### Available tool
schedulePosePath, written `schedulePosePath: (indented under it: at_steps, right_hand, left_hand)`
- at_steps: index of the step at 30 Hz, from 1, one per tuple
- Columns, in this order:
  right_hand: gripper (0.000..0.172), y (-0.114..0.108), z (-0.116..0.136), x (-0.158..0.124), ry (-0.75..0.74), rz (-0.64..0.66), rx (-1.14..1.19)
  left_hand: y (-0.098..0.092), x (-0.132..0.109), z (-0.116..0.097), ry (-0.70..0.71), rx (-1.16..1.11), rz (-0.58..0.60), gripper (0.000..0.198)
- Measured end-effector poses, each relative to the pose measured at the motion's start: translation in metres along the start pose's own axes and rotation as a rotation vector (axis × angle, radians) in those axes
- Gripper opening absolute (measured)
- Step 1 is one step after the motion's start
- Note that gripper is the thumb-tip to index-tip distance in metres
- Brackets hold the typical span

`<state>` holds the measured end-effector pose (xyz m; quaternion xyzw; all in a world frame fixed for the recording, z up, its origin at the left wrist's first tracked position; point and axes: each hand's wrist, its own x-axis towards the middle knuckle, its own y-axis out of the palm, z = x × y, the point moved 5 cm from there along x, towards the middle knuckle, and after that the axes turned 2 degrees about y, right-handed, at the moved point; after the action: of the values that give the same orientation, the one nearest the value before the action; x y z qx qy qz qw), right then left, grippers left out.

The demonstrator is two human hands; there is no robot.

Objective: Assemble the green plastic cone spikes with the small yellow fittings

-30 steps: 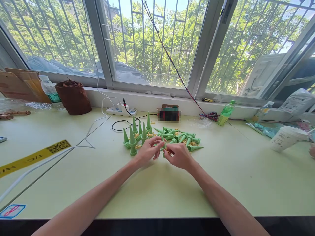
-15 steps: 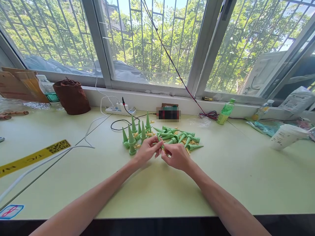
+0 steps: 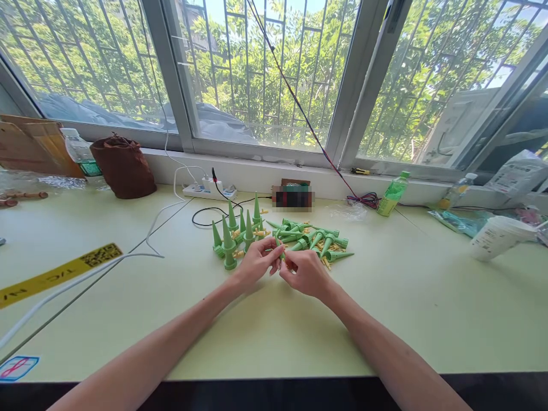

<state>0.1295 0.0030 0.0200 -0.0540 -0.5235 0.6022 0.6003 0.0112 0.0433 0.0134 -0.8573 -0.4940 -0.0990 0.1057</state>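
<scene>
My left hand (image 3: 256, 262) and my right hand (image 3: 305, 272) meet over the pale green table (image 3: 274, 319), fingers pinched together on one green cone-shaped spike (image 3: 280, 253) held between them. Just behind my left hand several green spikes (image 3: 233, 237) stand upright. Behind my right hand a pile of green spikes (image 3: 314, 238) lies on its side, mixed with small yellow pieces (image 3: 327, 262).
A white cable (image 3: 85, 274) and a yellow barcode strip (image 3: 55, 275) cross the left of the table. A brown pouch (image 3: 124, 166), a power strip (image 3: 209, 189), a green bottle (image 3: 393, 195) and white bags (image 3: 499, 237) line the window side.
My hands have shifted slightly together and closer on the spike; the view moved a little. Nothing else on the table has moved.
</scene>
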Motion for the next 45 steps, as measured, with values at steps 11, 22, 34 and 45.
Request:
schedulePosePath:
  at_steps: [11, 22, 34, 45]
  right_hand:
    - [0.023, 0.000, 0.001, 0.000, 0.016, -0.012, 0.004]
    - [0.023, 0.000, -0.001, 0.000, 0.043, -0.003, 0.016]
    - [0.049, -0.008, -0.020, 0.005, 0.089, -0.111, 0.126]
    - [0.051, -0.012, -0.044, 0.010, 0.150, -0.229, 0.019]
  left_hand:
    - [0.000, 0.000, 0.000, 0.010, 0.008, 0.004, 0.028]
    - [-0.001, 0.001, 0.002, 0.002, 0.015, -0.012, 0.028]
    - [0.003, -0.002, -0.002, 0.002, 0.108, 0.008, 0.029]
    - [0.028, 0.020, -0.069, 0.223, 0.652, 0.442, 0.030]
